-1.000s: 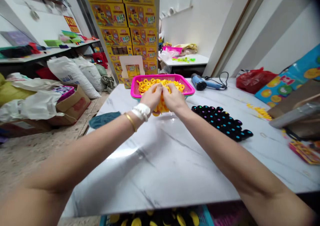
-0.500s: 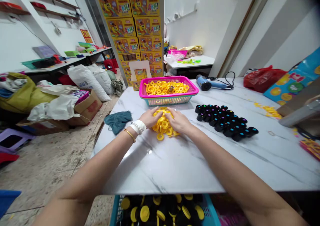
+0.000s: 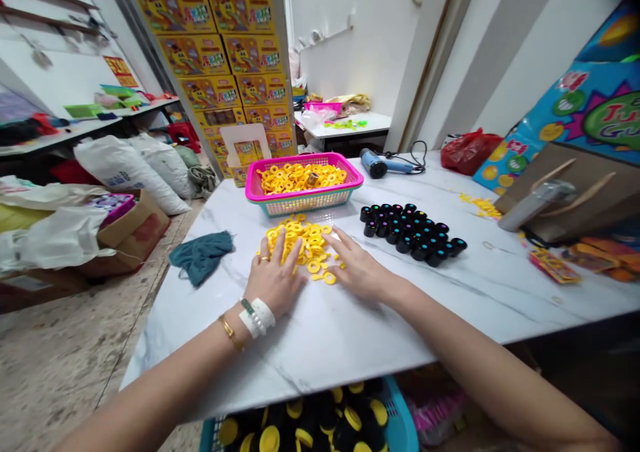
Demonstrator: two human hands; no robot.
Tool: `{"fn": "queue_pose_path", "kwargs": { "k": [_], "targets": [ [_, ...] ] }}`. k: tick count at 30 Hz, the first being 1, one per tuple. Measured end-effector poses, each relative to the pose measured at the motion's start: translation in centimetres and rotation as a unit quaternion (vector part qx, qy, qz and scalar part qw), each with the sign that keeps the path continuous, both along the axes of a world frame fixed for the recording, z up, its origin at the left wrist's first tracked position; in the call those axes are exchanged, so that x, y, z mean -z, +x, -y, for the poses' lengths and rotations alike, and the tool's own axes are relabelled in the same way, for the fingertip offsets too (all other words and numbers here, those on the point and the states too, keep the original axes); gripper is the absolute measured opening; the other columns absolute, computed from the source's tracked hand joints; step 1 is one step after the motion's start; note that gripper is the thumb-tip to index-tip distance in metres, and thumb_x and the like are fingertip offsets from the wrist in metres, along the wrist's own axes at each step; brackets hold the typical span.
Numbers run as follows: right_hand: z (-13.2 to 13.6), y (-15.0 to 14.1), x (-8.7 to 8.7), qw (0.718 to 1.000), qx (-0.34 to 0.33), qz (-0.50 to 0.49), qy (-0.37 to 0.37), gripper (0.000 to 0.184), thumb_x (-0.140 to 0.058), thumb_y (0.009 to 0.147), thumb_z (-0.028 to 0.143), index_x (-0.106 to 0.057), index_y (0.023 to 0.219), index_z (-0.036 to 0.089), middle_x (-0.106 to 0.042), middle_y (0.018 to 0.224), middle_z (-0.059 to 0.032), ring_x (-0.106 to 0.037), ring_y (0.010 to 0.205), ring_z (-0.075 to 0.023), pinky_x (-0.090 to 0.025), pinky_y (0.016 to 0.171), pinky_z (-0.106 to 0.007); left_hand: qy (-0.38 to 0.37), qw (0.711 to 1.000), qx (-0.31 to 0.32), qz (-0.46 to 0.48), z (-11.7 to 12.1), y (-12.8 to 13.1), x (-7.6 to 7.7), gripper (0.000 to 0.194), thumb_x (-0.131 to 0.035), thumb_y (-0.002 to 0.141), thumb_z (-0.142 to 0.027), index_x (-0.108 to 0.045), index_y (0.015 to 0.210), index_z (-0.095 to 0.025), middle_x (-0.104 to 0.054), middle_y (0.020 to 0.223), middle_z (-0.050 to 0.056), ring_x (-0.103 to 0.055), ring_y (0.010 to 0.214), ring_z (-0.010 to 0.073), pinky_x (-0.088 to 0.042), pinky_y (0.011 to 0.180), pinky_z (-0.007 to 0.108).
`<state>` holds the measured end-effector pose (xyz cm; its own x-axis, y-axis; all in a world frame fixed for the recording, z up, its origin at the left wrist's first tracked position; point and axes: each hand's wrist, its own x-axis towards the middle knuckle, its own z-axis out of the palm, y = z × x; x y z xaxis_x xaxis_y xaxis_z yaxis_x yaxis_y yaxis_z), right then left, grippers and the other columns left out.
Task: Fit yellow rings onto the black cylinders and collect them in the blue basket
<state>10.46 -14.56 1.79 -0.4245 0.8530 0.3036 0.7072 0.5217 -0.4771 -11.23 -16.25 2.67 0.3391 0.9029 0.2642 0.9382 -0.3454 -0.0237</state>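
A heap of yellow rings (image 3: 311, 244) lies on the marbled table (image 3: 350, 335), just before the pink-rimmed basket (image 3: 310, 203). The left hand (image 3: 273, 280), fingers spread, overlies its near-left side; the right hand (image 3: 361, 269), fingers extended, borders its right, near standing black cylinders (image 3: 409, 233).

Heap of rings (image 3: 315, 245) spreads between two hands on worktable

The left hand (image 3: 275, 282) lies over the heap's left side, the right hand (image 3: 357, 269) at its right edge, on the table (image 3: 350, 345). Directly behind sits a basket (image 3: 305, 205) holding more rings; stacked boxes (image 3: 215, 72) rise behind it, to the left. A cloth (image 3: 200, 255) lies left of the heap, grouped cylinders (image 3: 404, 242) right. A blower (image 3: 375, 165) rests beyond the cylinders. Below the near edge stands another basket (image 3: 407, 415), filled with capped pieces.
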Motion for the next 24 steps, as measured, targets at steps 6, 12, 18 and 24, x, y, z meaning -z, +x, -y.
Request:
{"fn": "queue_pose_path", "kwargs": {
  "k": [6, 12, 18, 24],
  "targets": [
    [2.8, 3.8, 2.0, 0.997, 0.011, 0.048, 0.055, 0.03, -0.055, 0.09, 0.019, -0.066, 0.118, 0.02, -0.062, 0.125, -0.0142, -0.054, 0.12, -0.028, -0.046, 0.103, -0.049, -0.092, 0.97, 0.226, -0.016, 2.6, 2.3, 0.7, 0.063, -0.037, 0.093, -0.057, -0.039, 0.145, -0.02, -0.042, 0.15, 0.009, -0.034, 0.14, 0.0335, -0.032, 0.111, 0.054],
    [4.9, 6.3, 2.3, 0.989, 0.064, 0.064, 0.113, 0.025, -0.055, 0.092, 0.025, -0.067, 0.113, 0.021, -0.06, 0.123, -0.015, -0.052, 0.118, -0.0317, -0.048, 0.098, -0.052, -0.046, 0.99, 0.131, 0.009, 0.5, 2.8, 1.2, 0.056, -0.041, 0.095, -0.045, -0.049, 0.137, -0.01, -0.043, 0.148, 0.017, -0.033, 0.14, 0.0368, -0.028, 0.112, 0.054],
    [7.5, 6.9, 2.1, 0.989, 0.087, 0.049, 0.113, 0.019, -0.062, 0.088, 0.036, -0.063, 0.101, 0.022, -0.064, 0.105, -0.0131, -0.059, 0.102, -0.0314, -0.053, 0.086, -0.047, -0.077, 0.952, 0.292, 0.059, 0.5, 6.6, 0.8, 0.051, -0.036, 0.097, -0.043, -0.047, 0.139, -0.016, -0.049, 0.144, 0.012, -0.041, 0.136, 0.031, -0.037, 0.106, 0.049],
    [9.4, 8.6, 2.1, 0.992, 0.082, -0.065, 0.07, 0.014, -0.06, 0.09, 0.034, -0.06, 0.101, 0.024, -0.067, 0.098, -0.0101, -0.061, 0.096, -0.0272, -0.051, 0.084, -0.044, -0.133, 0.907, 0.4, 0.023, 0.0, 9.1, 1.6, 0.061, -0.028, 0.098, -0.052, -0.032, 0.148, -0.019, -0.038, 0.153, 0.009, -0.019, 0.146, 0.0361, -0.031, 0.109, 0.055]
  ]
}}
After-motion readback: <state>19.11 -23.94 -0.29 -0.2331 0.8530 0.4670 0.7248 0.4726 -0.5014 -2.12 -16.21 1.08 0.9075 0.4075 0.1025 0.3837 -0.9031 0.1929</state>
